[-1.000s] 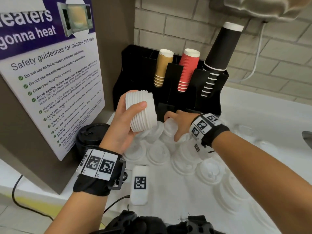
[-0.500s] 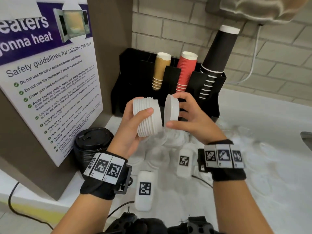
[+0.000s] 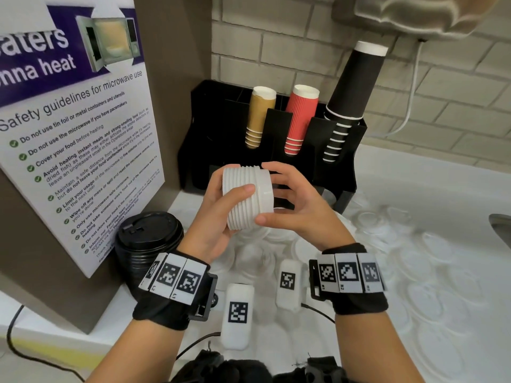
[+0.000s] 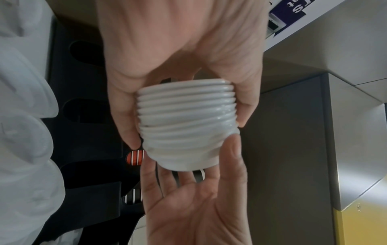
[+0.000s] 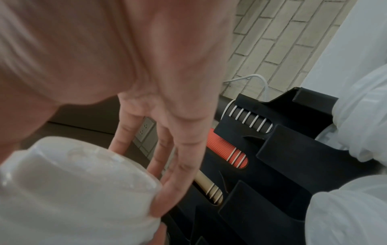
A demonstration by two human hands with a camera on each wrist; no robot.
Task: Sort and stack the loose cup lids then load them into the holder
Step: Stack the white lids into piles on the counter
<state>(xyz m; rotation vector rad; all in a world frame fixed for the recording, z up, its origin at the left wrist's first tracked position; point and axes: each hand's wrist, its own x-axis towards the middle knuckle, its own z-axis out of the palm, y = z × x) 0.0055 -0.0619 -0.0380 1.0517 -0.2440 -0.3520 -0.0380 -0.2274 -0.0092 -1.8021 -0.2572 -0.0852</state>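
**White lid stack held between both hands**

The left hand [image 3: 213, 214] grips the lid stack [image 3: 247, 199] with thumb and fingers curled round its ribbed side, above the tabletop [image 3: 414, 189] and near the black holder [image 3: 279, 139]. The right hand [image 3: 296, 208] meets the stack's right end, thumb under the rim, fingers fairly straight. Loose lids [image 3: 431, 244] lie scattered below and right. Black lids [image 3: 149, 239] stand left.

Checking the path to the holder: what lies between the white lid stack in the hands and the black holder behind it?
In the head view, only the right hand's fingers lie between the white lid stack and the black holder.
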